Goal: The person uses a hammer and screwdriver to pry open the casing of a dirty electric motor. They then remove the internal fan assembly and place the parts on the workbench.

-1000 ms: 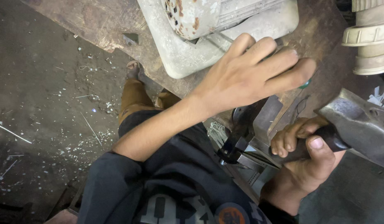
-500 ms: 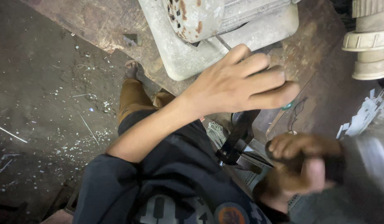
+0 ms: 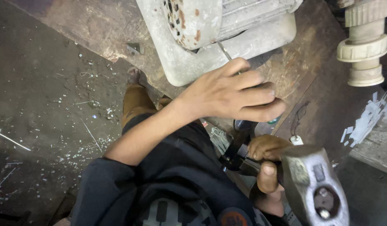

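A: Where's the hammer (image 3: pixel 312 184)?
B: Low right, its handle clenched in the right hand (image 3: pixel 266 167), head nearest the camera.
A: And the left hand (image 3: pixel 231 94)?
B: Fingers wrapped round a thin metal rod (image 3: pixel 224 51), its tip against the grey motor housing (image 3: pixel 214 37).

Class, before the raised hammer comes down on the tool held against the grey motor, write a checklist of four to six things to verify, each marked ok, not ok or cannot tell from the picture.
1. Thin metal shaft set against the grey, rust-spotted motor housing: ok, its tip meets the housing's lower edge.
2. Left hand steadies the shaft: ok, wrapped over its handle end.
3. Left fingers out of the strike path: cannot tell, they cover the handle.
4. Right hand grips the dark steel hammer firmly: ok, closed on the handle.
5. Hammer head seated tight: cannot tell.
6. Eye or hand protection: not ok for hands, both bare; eyes unseen.
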`<state>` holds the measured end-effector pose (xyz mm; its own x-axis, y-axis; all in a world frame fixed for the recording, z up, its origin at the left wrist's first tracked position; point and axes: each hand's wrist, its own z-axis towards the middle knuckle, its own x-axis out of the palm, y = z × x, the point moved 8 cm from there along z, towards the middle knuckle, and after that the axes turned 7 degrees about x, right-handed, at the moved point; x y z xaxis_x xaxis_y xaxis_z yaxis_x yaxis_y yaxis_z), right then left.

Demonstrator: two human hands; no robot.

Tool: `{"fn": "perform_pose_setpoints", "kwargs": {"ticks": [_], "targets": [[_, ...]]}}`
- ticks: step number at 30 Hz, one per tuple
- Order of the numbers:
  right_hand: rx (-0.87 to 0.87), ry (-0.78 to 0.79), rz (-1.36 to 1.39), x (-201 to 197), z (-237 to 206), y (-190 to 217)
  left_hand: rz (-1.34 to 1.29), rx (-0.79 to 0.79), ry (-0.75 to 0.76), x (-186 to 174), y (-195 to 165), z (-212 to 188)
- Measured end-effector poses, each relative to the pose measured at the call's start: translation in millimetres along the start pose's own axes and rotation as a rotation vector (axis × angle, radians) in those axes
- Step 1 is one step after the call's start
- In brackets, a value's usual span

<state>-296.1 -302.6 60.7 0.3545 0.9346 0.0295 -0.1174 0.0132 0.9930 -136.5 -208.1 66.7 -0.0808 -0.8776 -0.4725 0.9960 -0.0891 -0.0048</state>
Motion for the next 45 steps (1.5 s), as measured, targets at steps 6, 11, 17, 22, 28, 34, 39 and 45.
{"fn": "perform_pose_setpoints", "kwargs": {"ticks": [6, 11, 17, 22, 28, 34, 39, 45], "targets": [[0.073, 0.012, -0.105, 3.0, -5.2, -12.4, -0.064, -0.019, -0.017, 0.9, -0.4, -5.1], [0.082, -0.025, -0.056, -5.5, -9.2, -27.2, -0.121, -0.007, -0.035, -3.7, 0.0, -7.2], [0.035, -0.069, -0.076, -7.7, -12.0, -29.0, -0.11, 0.008, -0.062, -4.2, -0.3, -8.6], [0.048, -0.073, -0.107, -14.0, -18.1, -34.1, -0.118, 0.02, -0.077, -4.8, -0.8, -9.6], [0.087, -0.081, -0.113, -13.5, -25.5, -40.6, -0.12, 0.018, -0.097, -3.1, -0.2, -9.8], [-0.132, 0.124, -0.098, 19.2, 11.9, 21.5, -0.088, 0.024, -0.123, -2.7, 0.5, -8.5], [-0.028, 0.279, -0.421, 22.4, 16.9, 21.7, -0.16, -0.003, -0.145, -9.6, 5.2, -6.8], [0.095, 0.022, -0.182, 4.8, -25.4, -9.4, -0.091, 0.044, -0.112, -12.2, 4.5, -7.4]]}}
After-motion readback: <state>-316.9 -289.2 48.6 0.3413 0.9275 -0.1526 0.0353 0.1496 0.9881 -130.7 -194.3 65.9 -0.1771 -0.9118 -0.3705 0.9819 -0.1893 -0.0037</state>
